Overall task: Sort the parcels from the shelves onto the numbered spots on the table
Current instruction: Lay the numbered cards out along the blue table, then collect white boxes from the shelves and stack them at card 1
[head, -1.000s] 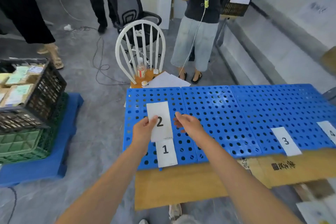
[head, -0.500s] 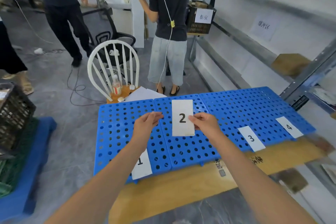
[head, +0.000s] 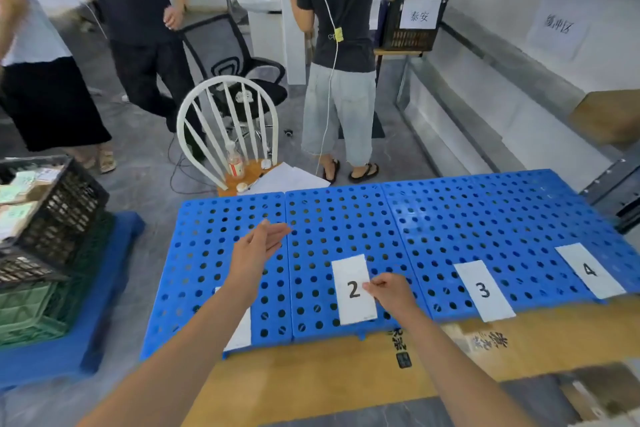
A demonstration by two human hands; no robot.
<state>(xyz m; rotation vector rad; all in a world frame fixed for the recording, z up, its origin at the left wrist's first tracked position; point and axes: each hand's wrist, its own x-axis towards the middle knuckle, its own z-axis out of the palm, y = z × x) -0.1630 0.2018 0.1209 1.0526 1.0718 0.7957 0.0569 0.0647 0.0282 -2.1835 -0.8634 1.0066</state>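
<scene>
Item: card "2" (head: 353,289), flat at blue panel table's (head: 485,218) near edge, long axis running near-to-far; our R hand (head: 389,289) pinches its R edge, L hand (head: 258,248) open, empty, farther off toward L — R nearer for squaring.

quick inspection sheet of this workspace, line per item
surface: blue perforated panels on a cardboard-covered table.
job's things: card 2, card 3, card 4 lie in a row; another card is mostly hidden by the left forearm; no parcels on the panels.
clutter: nothing seen on the panels.
grippers: left hand open, empty; right hand pinching card 2.
cables: black cable on the floor.
surroundings: white chair, black crate, people standing.
</scene>
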